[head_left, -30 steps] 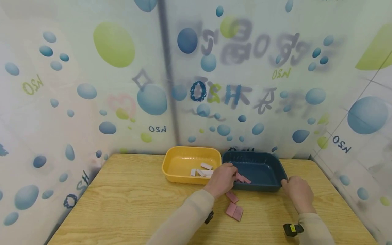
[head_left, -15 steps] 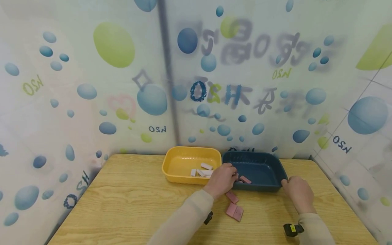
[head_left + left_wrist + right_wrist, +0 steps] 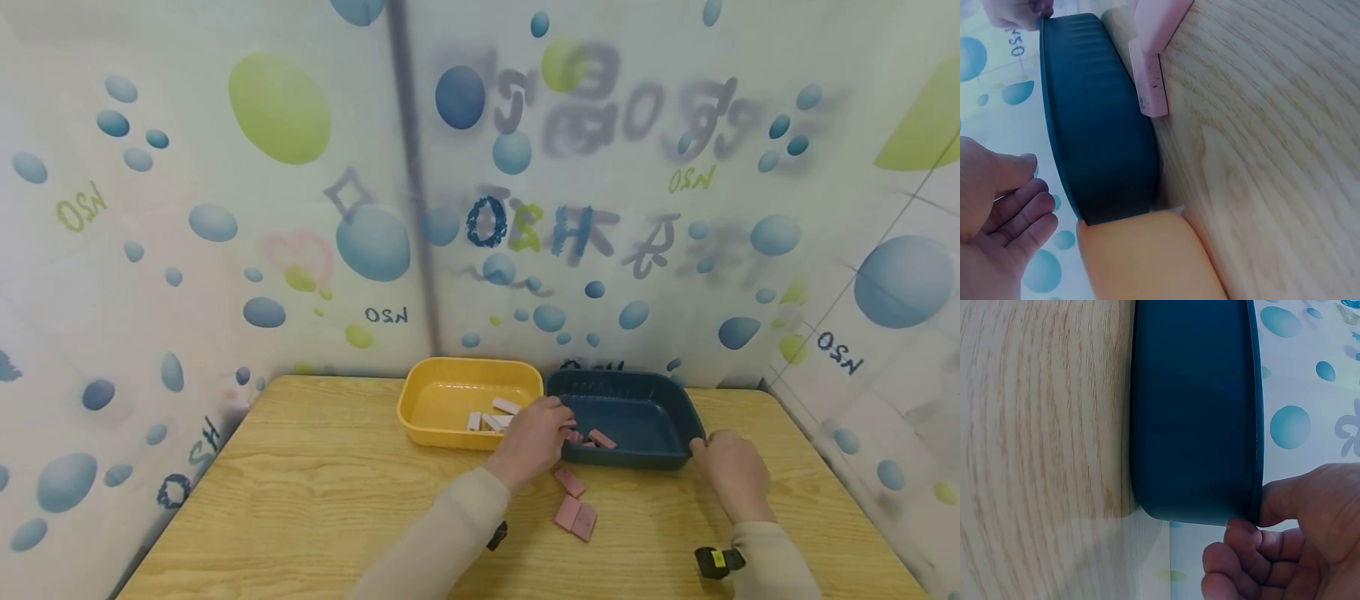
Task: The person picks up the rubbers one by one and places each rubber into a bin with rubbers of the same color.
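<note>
My left hand [image 3: 531, 442] hovers over the seam between the yellow tray and the front left corner of the dark blue tray [image 3: 637, 460]. Its fingers are loosely bent and nothing shows between them and the thumb [image 3: 1016, 172] in the left wrist view. Pink blocks [image 3: 602, 439] lie in the blue tray near those fingertips, partly hidden by the hand. On the blue tray's front right corner, my right hand [image 3: 731, 475] pinches the rim [image 3: 1259, 456] between thumb and fingers. Several more pink blocks [image 3: 576, 517] lie on the table in front of the blue tray.
The yellow tray [image 3: 416, 435] stands directly left of the blue one and holds several white blocks [image 3: 491, 422]. Both trays sit at the back of the wooden table [image 3: 315, 500], against a patterned wall covering [image 3: 315, 217].
My left hand has drawn slightly left and toward me, away from the pink blocks in the blue tray, which have shifted and spread. My right hand keeps its grip on the rim.
</note>
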The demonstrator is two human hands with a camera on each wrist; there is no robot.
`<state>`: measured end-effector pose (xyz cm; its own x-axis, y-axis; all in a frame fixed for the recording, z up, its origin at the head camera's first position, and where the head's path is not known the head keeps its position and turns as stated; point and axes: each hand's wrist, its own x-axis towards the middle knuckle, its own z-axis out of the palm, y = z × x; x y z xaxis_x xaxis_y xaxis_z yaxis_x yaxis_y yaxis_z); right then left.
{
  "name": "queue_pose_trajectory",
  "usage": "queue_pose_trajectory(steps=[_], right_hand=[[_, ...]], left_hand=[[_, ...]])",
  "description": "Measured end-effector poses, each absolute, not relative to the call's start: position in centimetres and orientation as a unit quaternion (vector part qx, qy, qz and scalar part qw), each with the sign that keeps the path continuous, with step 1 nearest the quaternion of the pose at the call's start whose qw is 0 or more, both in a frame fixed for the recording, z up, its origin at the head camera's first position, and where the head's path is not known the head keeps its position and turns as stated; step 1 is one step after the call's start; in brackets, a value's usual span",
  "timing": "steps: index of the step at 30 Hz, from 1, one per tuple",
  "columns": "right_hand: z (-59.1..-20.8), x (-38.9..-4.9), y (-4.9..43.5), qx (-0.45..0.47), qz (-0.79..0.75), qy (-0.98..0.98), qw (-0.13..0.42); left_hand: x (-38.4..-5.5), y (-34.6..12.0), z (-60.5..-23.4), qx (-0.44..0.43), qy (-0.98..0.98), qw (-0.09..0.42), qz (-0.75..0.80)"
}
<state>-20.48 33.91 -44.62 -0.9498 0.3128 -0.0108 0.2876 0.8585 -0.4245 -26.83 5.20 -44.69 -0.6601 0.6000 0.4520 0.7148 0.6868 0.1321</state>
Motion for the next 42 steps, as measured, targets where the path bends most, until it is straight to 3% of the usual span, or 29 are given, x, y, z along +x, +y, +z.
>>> queue_pose_trajectory(steps=[12,21,34,42], right_hand=[[-44.4,-20.4,33.8,-0.151,0.215,-0.965,0.021],[-44.4,-20.4,33.9,-0.150,0.212,-0.965,0.025],[-44.4,-20.6,34.0,-0.155,0.213,-0.964,0.023],[-44.3,-20.5,33.9,-0.157,0.220,-0.963,0.020]], left_hand=[[-25.9,3.7,-44.8,-0.381,-0.886,0.203,-0.170],[-25.3,2.8,-45.1,-0.401,-0.887,0.169,-0.156],[-25.1,2.5,-46.2,-0.436,-0.874,0.178,-0.121],[-24.8,2.7,-46.5,-0.441,-0.878,0.156,-0.101]])
